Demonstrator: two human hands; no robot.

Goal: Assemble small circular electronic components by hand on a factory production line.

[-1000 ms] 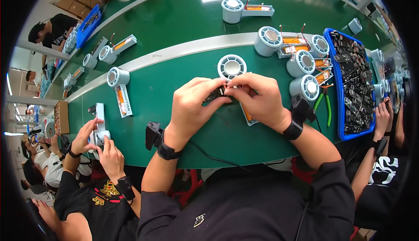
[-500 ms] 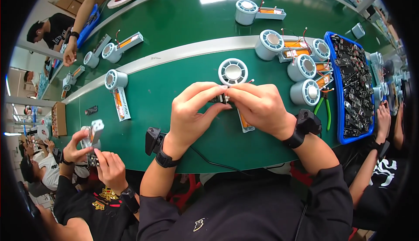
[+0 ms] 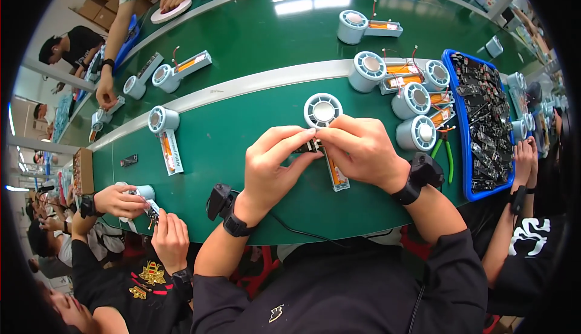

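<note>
Between the thumb and fingers of my left hand (image 3: pixel 269 161) is a small black circuit board (image 3: pixel 311 146) with pale parts on its edge. Pressed close against it are the pinched fingertips of my right hand (image 3: pixel 369 155); what they grip is hidden. Just beyond both hands, a pale blue handheld fan (image 3: pixel 322 109) lies with its round grille facing up. Its open handle (image 3: pixel 339 180), with an orange battery inside, comes out below my right fingers. My hands cover the part between grille and handle.
Several open fans (image 3: pixel 414 99) with red wires cluster right of my hands, near green-handled pliers (image 3: pixel 449 158). A blue tray (image 3: pixel 465 176) of black boards stands farther right. Another fan (image 3: pixel 163 120) and a dark piece (image 3: pixel 129 160) lie left. A co-worker's hands (image 3: pixel 171 240) hold parts at lower left.
My hands stay together at the board with only slight finger movement. The view has shifted a little. At lower left, the co-worker has lowered and turned the fan they hold.
</note>
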